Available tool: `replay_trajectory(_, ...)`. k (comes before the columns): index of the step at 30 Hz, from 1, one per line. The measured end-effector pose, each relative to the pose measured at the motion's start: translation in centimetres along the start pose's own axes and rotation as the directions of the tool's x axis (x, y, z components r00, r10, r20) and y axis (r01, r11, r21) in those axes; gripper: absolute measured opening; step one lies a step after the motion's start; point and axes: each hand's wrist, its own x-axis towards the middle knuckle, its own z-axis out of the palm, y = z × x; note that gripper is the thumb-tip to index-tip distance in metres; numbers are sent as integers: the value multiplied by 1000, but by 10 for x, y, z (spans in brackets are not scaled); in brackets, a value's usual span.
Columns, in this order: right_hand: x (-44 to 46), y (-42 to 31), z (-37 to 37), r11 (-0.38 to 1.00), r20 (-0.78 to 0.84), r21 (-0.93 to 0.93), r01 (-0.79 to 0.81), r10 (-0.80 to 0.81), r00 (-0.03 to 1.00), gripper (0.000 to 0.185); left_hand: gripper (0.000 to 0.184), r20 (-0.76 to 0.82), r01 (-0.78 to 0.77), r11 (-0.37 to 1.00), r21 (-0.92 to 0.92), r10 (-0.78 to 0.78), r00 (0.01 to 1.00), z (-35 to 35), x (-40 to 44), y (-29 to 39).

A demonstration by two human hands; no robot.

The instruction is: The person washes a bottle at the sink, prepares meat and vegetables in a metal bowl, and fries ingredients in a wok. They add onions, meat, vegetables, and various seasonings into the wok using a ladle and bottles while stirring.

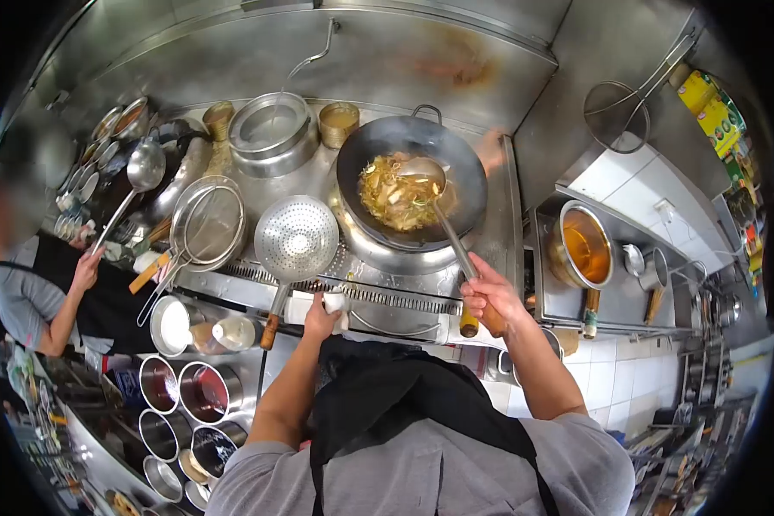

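My right hand (494,297) is closed round the handle of a ladle (449,230). The ladle's bowl rests in a dark wok (359,155), among a steaming mix of food (391,196) with pale pieces and green strips. The wok sits on a round metal burner ring at the stove. At the stove's front edge my left hand (321,320) is closed on a folded white cloth (335,303); its fingers are partly hidden. A perforated skimmer (297,239) lies just beyond that hand, its wooden handle pointing towards me.
Wire strainers (208,224) and a lidded pot (271,138) stand to the left. A co-worker (39,292) at far left holds another ladle (146,165). Metal pots (208,391) fill the lower left. A pot of amber liquid (583,245) stands on the right counter.
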Motion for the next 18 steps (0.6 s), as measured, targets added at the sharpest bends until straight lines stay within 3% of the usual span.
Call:
replay_trajectory(1, 0, 3, 10, 988, -68, -150, 37, -48, 997, 67, 72, 18, -6, 1000, -4, 7, 1000, -4, 5, -2)
replay_trajectory(2, 1, 5, 19, 952, -127, -299, 56, -98, 987, 65, 66, 101, -13, 977, -215, 36, 994, -9, 12, -5)
replay_trajectory(4, 9, 10, 31, 926, -143, -370, 72, -134, 981, 74, 49, 204, 14, 802, -597, 135, 970, -44, 14, 27)
replay_trajectory(6, 15, 14, 31, 700, -171, -709, 85, -287, 942, 77, 49, 236, 112, 680, -724, 92, 967, -81, 5, 59)
replay_trajectory(8, 16, 16, 32, 669, -169, -737, 98, -323, 931, 77, 48, 193, 116, 464, -878, 123, 973, -120, -9, 87)
replay_trajectory(9, 17, 15, 31, 638, -168, -763, 105, -353, 921, 78, 49, 180, 122, 447, -886, 87, 980, -146, -21, 102)
replay_trajectory(11, 21, 6, 24, 661, -183, -743, 101, -346, 920, 78, 61, 81, 9, 310, -951, 220, 972, -185, -34, 115)
replay_trajectory(13, 23, -6, 9, 801, -231, -589, 106, -293, 928, 77, 56, -54, -128, 271, -954, 267, 962, -214, -50, 135)
replay_trajectory(14, 27, -15, -5, 804, -230, -585, 109, -293, 928, 77, 58, -94, -160, 217, -963, 288, 953, -221, -51, 134)
replay_trajectory(16, 40, -28, -34, 913, -209, -387, 131, -225, 952, 77, 64, -121, -174, 263, -949, 204, 971, -217, -48, 127)
replay_trajectory(17, 47, -29, -44, 839, -225, -534, 109, -265, 938, 79, 58, 23, -41, 318, -947, 194, 981, -206, -37, 111)
replay_trajectory(18, 52, -29, -47, 839, -216, -533, 113, -264, 940, 79, 47, 163, 139, 392, -909, 29, 986, -186, -32, 99)
